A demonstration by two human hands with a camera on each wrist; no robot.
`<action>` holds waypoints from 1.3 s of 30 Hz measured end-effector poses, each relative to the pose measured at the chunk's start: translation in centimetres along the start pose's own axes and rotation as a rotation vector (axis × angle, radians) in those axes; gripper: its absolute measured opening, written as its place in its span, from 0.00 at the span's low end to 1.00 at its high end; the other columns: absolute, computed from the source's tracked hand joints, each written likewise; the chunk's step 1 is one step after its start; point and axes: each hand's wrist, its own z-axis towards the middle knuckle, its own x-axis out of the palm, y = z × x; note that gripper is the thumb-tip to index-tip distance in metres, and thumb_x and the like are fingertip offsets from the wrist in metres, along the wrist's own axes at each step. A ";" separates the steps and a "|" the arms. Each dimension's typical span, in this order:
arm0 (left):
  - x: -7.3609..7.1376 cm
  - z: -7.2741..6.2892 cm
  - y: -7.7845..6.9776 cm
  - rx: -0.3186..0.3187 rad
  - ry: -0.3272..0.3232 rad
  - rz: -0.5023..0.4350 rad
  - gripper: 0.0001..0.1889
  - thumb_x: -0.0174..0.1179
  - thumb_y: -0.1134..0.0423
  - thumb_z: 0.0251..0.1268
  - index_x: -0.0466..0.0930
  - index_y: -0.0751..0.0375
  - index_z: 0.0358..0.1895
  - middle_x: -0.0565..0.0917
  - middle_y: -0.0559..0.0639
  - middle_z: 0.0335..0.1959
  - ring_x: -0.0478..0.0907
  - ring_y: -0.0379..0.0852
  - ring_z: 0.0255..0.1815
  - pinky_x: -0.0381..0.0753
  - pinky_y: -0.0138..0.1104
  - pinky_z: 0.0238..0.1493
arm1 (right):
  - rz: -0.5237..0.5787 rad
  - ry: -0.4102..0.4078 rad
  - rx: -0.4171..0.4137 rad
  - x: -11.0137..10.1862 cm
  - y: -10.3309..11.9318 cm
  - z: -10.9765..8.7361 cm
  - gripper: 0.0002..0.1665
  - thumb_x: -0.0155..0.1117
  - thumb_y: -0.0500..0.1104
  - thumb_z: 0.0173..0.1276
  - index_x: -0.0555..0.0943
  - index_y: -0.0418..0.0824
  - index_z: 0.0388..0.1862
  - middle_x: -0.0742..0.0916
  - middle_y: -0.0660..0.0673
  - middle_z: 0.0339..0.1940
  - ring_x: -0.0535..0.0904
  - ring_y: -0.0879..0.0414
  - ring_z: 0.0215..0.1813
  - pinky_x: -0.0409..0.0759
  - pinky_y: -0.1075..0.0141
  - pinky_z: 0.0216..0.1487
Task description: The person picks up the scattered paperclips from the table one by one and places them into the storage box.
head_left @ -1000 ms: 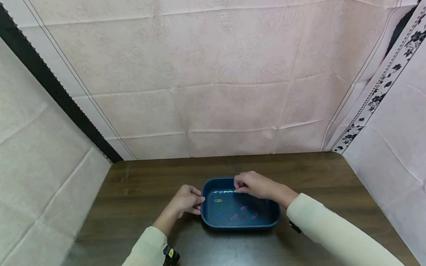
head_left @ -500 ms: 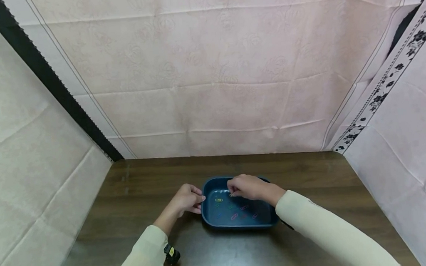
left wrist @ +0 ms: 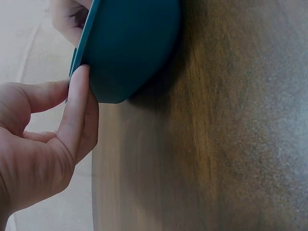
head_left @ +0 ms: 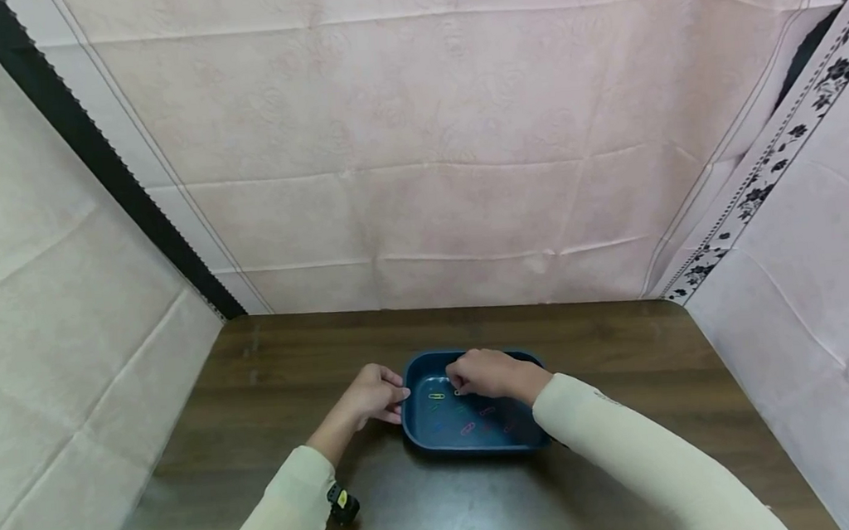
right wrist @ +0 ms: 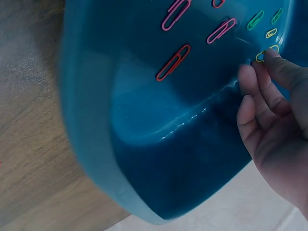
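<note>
A blue plastic tray point(head_left: 476, 450) stands on the table. My left hand point(head_left: 373, 395) pinches its left rim between thumb and fingers, as the left wrist view shows on the tray's wall point(left wrist: 130, 43). Over the inside of the tray, my right hand point(head_left: 489, 374) pinches a yellow paper clip point(right wrist: 260, 57) at the fingertips. Beside it on the tray floor lies another yellow paper clip point(right wrist: 271, 33). Green point(right wrist: 255, 20), pink point(right wrist: 221, 31) and red point(right wrist: 173, 62) paper clips are spread apart from one another. My right hand and forearm hide part of the tray in the head view.
The brown wooden table point(head_left: 311, 340) surrounds the tray. Pale cloth point(head_left: 414, 133) hangs behind it, with more cloth on the left and right sides. A black device point(head_left: 343, 504) is strapped at my left wrist.
My right hand has moved left inside the tray with the paper clip, toward the other yellow one. The left hand stays at the tray's rim.
</note>
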 end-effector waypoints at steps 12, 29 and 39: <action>0.2 0.0 0.1 0.005 -0.004 0.001 0.11 0.62 0.70 0.73 0.76 0.72 0.53 0.80 0.61 0.38 0.80 0.49 0.30 0.92 0.39 0.33 | -0.054 0.041 0.032 0.6 -0.1 0.7 0.08 0.67 0.44 0.75 0.81 0.49 0.33 0.78 0.55 0.27 0.73 0.62 0.28 0.73 0.71 0.31; 0.1 0.2 0.2 0.002 -0.007 0.002 0.11 0.62 0.70 0.74 0.75 0.72 0.53 0.80 0.62 0.38 0.81 0.49 0.30 0.92 0.39 0.34 | -0.089 0.043 0.072 0.4 0.7 0.8 0.08 0.67 0.46 0.75 0.81 0.48 0.33 0.79 0.55 0.27 0.74 0.60 0.28 0.75 0.70 0.31; 0.1 0.0 0.1 0.002 -0.013 0.004 0.11 0.62 0.70 0.73 0.76 0.71 0.53 0.80 0.61 0.39 0.80 0.49 0.30 0.92 0.39 0.33 | -0.125 0.047 0.066 -0.1 1.0 0.1 0.09 0.68 0.46 0.74 0.78 0.50 0.33 0.77 0.55 0.27 0.73 0.60 0.28 0.73 0.70 0.30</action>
